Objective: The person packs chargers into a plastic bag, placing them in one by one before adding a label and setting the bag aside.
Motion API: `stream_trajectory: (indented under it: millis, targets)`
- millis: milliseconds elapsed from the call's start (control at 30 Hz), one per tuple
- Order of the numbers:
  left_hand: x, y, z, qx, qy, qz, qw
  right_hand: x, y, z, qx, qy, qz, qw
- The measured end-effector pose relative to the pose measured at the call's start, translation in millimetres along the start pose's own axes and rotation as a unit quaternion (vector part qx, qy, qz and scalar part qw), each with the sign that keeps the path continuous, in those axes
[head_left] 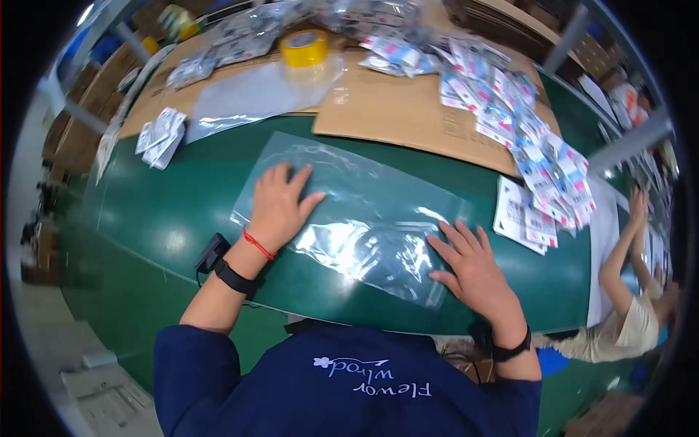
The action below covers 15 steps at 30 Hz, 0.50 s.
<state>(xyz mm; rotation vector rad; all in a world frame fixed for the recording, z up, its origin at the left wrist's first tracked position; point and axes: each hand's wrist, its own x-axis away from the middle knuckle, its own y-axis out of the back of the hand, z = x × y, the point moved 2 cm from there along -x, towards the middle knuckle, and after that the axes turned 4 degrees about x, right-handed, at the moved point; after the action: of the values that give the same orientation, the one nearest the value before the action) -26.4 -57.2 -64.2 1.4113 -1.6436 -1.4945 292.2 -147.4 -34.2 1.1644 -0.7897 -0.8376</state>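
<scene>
A large clear plastic bag (371,189) lies flat and slightly slanted on the green tabletop (175,211), with bright glare across its near half. My left hand (280,204) rests on the bag's left part, fingers apart and pointing away from me. On its right end sits my right hand (470,269), fingers spread over the edge of the plastic. Neither hand grips anything. Just right of the bag is a stack of white printed cards (515,215), partly under small packets.
Flat cardboard (408,124) covers the far side, bearing a yellow tape roll (304,48), another clear sheet (240,98) and many small packets (502,95). White packets (162,138) lie at left. A co-worker (630,313) is at far right, beyond a metal post (630,142).
</scene>
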Motion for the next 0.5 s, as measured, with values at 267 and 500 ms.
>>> stream_trajectory:
  millis: [267, 500]
  targets:
    - [-34.4, -10.3, 21.6, -0.044, -0.044, -0.064, 0.996, -18.9, 22.7, -35.6, 0.078, -0.04, -0.163, 0.983]
    - [-11.7, 1.4, -36.3, 0.056, -0.128, -0.026, 0.99, 40.8, 72.2, -237.7, -0.044, -0.376, -0.417, 0.826]
